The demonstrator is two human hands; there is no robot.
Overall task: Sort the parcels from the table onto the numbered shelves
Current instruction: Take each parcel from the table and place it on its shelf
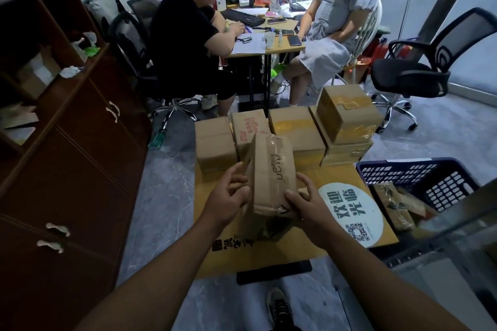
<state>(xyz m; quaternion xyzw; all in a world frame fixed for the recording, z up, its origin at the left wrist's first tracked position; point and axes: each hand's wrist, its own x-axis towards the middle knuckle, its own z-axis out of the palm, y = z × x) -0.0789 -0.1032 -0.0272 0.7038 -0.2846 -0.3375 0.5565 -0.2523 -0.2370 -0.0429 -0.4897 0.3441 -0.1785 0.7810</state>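
**Both hands on one tilted parcel over the middle of the bench**

Head view: the left hand (231, 193) is pressed to the left face of a cardboard parcel (271, 177), its fingers curved round the box edge and the thumb spread above them. The right hand (306, 207) clasps the parcel's near right corner, fingers bent round it. Both hands are closed on the box, one on each side.

The parcel is a brown oblong carton, wrinkled, with clear tape running along its upper face and dark printed letters on that face. It is tilted, its far end raised, and it sits above the middle of the yellow bench (269, 255). Whether its near end touches the surface cannot be told.

Along the far edge of the bench stands a row of cartons (213, 142). At the far right corner a taped box (347, 113) lies on top of another. A round white sticker (352, 212) with a QR code sits near the right edge. A dark blue basket (419, 172) stands just beside that edge. A dark wooden cabinet (80, 156) stands to the left.
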